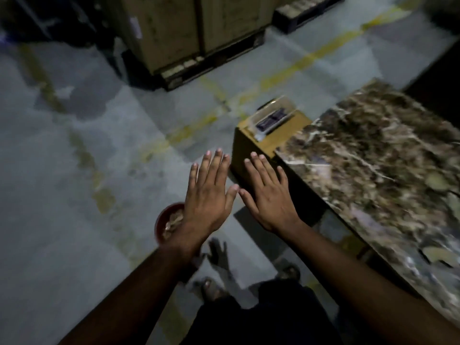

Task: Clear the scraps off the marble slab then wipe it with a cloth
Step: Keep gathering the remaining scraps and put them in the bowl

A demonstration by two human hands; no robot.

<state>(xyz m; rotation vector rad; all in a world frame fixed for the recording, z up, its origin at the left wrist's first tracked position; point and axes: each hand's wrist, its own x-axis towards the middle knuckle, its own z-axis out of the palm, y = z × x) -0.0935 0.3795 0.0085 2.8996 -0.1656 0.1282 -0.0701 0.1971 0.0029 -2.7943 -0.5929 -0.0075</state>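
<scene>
A brown veined marble slab [378, 155] lies at the right, with pale flat scraps [436, 255] near its right edge. My left hand [207, 195] and my right hand [268, 195] are held out flat side by side, palms down, fingers spread, thumbs almost touching. Both hands hover left of the slab and hold nothing. Below my left wrist on the floor stands a red bowl [165, 224] with pale scraps in it. No cloth shows in view.
A cardboard box [251, 148] stands against the slab's left end, with a clear plastic pack [271, 118] on top. Large cartons on a dark pallet [199, 28] stand at the back. The grey floor has yellow lines. My feet in sandals [211, 287] show below.
</scene>
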